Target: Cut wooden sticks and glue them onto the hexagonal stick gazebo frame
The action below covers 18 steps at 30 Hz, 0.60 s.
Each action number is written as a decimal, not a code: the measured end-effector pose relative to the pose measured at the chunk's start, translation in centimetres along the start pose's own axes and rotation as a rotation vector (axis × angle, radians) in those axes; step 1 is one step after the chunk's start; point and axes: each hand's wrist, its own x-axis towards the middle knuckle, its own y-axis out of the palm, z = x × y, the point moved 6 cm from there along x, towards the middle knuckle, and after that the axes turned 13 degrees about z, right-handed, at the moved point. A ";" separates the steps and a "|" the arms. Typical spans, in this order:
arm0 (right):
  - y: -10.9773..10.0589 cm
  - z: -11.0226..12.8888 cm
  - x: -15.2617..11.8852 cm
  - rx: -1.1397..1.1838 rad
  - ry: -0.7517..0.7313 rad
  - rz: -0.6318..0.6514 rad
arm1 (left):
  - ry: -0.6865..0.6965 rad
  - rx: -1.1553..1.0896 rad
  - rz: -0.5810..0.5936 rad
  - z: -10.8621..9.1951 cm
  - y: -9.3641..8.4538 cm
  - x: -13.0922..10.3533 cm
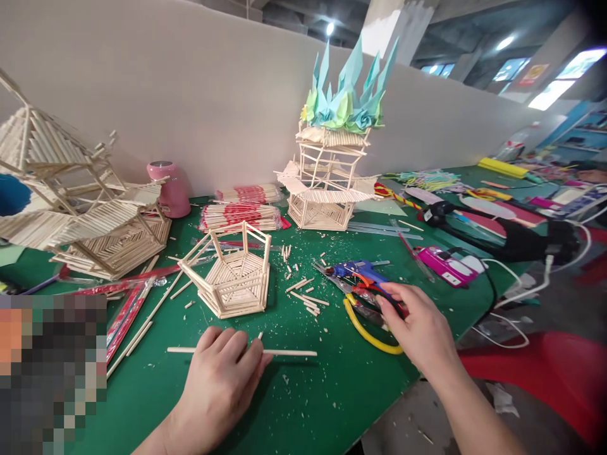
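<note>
My left hand [220, 376] is closed around a long thin wooden stick [294, 353] held level above the table; the short tip of a second stick [260, 335] shows by its fingertips. At the tool pile, my right hand [422, 325] pinches the handle of red-and-black-handled pliers [367, 292], partly hidden by the fingers. Just beside it lie a tool with yellow handles [370, 338] and a blue glue gun [363, 270]. Beyond my left hand stands a small open polygonal frame [239, 281] of glued sticks. Short cut pieces [308, 303] are scattered between the frame and tools.
A tiered stick pavilion [114, 215] stands left, another with blue paper spikes [327, 189] at the back. Bundled sticks [241, 217] and a pink bottle [169, 189] are near the partition. A magenta power strip [450, 266] with cables lies right, above a red chair [535, 379].
</note>
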 end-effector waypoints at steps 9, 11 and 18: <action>1.1 -3.0 1.9 -0.143 0.151 0.105 | -0.026 -0.079 0.045 0.1 1.0 -1.0; 1.6 -3.3 2.3 -0.152 0.157 0.124 | -0.026 -0.096 0.033 0.3 1.1 -1.0; 1.7 -4.8 4.2 -0.150 0.229 0.075 | -0.018 -0.085 0.027 0.8 0.8 -1.0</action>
